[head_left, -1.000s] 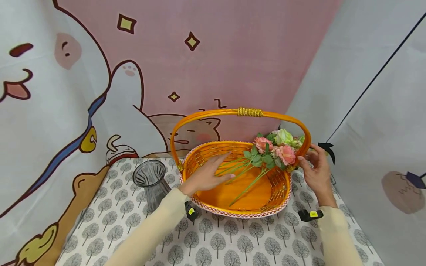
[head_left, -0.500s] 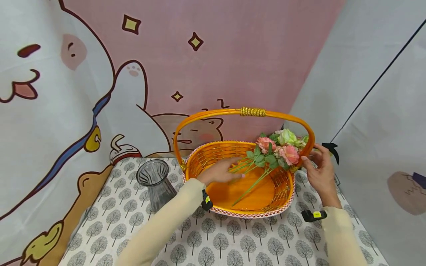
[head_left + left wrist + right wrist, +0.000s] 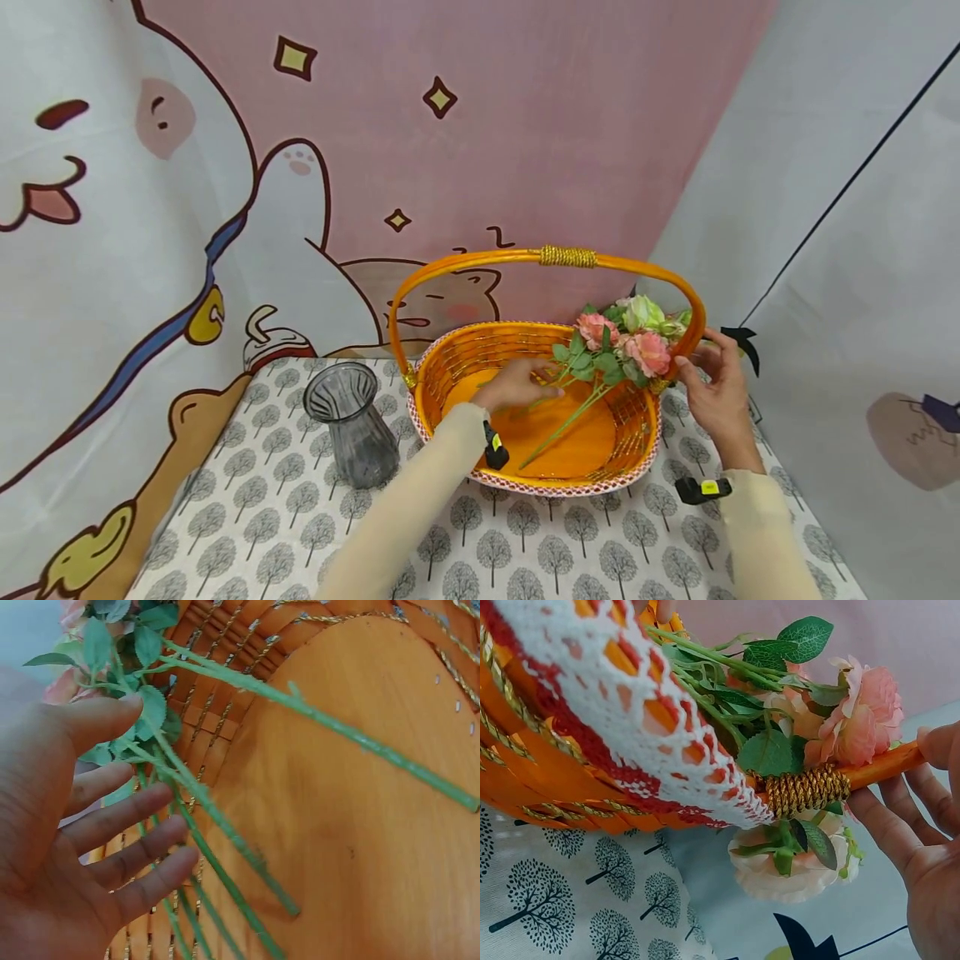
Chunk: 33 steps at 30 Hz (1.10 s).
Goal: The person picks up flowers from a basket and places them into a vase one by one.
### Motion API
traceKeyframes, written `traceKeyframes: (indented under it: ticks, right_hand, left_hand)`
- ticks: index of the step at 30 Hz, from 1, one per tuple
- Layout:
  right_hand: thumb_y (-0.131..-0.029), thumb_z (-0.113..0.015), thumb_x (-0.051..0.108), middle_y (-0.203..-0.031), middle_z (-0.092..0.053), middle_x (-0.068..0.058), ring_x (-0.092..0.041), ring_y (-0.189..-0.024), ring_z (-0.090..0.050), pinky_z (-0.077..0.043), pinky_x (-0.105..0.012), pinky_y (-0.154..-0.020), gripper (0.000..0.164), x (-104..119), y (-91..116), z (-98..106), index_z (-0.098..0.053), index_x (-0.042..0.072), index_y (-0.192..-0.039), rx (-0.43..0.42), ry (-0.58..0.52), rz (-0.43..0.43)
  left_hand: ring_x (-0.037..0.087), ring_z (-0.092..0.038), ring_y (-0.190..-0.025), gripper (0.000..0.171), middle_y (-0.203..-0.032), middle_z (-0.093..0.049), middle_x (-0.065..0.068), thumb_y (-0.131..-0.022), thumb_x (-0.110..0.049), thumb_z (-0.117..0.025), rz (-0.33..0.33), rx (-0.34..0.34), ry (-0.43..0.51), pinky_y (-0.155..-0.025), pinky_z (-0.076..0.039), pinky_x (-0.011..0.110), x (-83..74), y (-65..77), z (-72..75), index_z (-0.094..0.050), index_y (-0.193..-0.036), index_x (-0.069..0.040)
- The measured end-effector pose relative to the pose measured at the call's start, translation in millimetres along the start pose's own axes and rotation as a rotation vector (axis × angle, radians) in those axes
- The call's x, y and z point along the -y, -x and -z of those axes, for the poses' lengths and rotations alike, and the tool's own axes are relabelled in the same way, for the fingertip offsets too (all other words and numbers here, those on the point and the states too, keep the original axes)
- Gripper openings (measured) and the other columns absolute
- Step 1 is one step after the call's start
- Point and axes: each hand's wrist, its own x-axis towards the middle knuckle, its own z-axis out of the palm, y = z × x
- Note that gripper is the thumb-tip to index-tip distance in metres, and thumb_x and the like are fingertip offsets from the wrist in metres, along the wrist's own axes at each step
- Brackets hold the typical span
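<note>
Nearest the person spreads a tree-print tablecloth [image 3: 525,567], and on it a smoky see-through vase [image 3: 365,446] stands upright, just left of an orange woven basket [image 3: 540,486]. Inside the basket is the left hand [image 3: 519,383], fingers spread beside the green stems [image 3: 562,427]; I can't tell whether it touches them. The right hand [image 3: 714,387] pinches the arched handle [image 3: 465,258] low on its right side. The pink and pale-green flowers [image 3: 648,353] lean at the basket's right end, heads over the rim. Behind hangs a cartoon backdrop [image 3: 570,125].
</note>
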Motion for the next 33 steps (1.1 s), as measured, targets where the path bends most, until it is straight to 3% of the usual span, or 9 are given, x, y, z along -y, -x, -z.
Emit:
traceKeyframes:
  ticks: [5,11,16,23,29,33]
  right_hand:
    - [-0.106,-0.057,0.024,-0.128,-0.062,-0.009,0.012,-0.105,-0.056,-0.046,-0.001,-0.078,0.059,1.1,0.1,-0.7,-0.030,0.033,-0.157,-0.005,0.014,-0.018]
    - [-0.105,-0.058,0.017,-0.130,-0.062,-0.016,0.013,-0.105,-0.056,-0.046,-0.001,-0.077,0.060,2.2,-0.2,0.1,-0.031,0.031,-0.157,-0.022,0.020,-0.015]
    - [-0.106,-0.057,0.017,-0.130,-0.062,-0.019,0.017,-0.104,-0.053,-0.047,0.000,-0.075,0.058,3.4,0.6,-1.9,-0.031,0.028,-0.157,-0.022,0.028,0.004]
    - [-0.104,-0.058,0.011,-0.126,-0.063,-0.021,0.020,-0.102,-0.052,-0.048,0.000,-0.072,0.056,2.1,0.5,-5.6,-0.034,0.020,-0.154,-0.058,0.008,0.046]
    - [-0.104,-0.059,0.010,-0.125,-0.063,-0.019,0.019,-0.102,-0.053,-0.048,0.000,-0.073,0.055,0.5,0.2,-6.7,-0.036,0.019,-0.153,-0.070,0.007,0.049]
    - [-0.103,-0.059,0.009,-0.124,-0.064,-0.019,0.020,-0.102,-0.053,-0.048,0.000,-0.073,0.055,-1.2,-0.4,-7.4,-0.036,0.017,-0.153,-0.074,0.004,0.071]
  left_hand:
    - [0.020,-0.064,-0.113,0.049,-0.134,-0.066,0.008,-0.095,-0.038,-0.074,-0.037,-0.024,0.028,-0.090,-0.057,0.036,6.3,-6.3,-3.3,-0.064,-0.140,-0.021]
    - [0.015,-0.066,-0.104,0.050,-0.122,-0.071,0.007,-0.096,-0.029,-0.074,-0.087,-0.014,0.078,-0.085,-0.058,0.032,8.7,-12.2,-4.0,-0.062,-0.143,-0.018]
    - [0.015,-0.070,-0.097,0.047,-0.105,-0.074,-0.001,-0.097,-0.022,-0.074,-0.050,-0.003,0.104,-0.082,-0.059,0.031,12.7,-11.9,-4.9,-0.063,-0.142,-0.017]
    - [0.030,-0.072,-0.102,0.043,-0.098,-0.074,0.000,-0.097,-0.014,-0.071,-0.032,0.022,0.115,-0.077,-0.057,0.031,14.2,-10.5,-6.4,-0.062,-0.140,-0.010]
    - [0.018,-0.069,-0.086,0.031,-0.093,-0.071,0.000,-0.094,-0.022,-0.076,-0.013,0.001,0.131,-0.075,-0.056,0.029,15.8,-12.3,-7.5,-0.071,-0.125,-0.020]
    - [0.020,-0.068,-0.085,0.034,-0.093,-0.070,0.001,-0.093,-0.029,-0.078,-0.023,-0.008,0.131,-0.072,-0.055,0.031,18.1,-13.9,-7.0,-0.071,-0.126,-0.020]
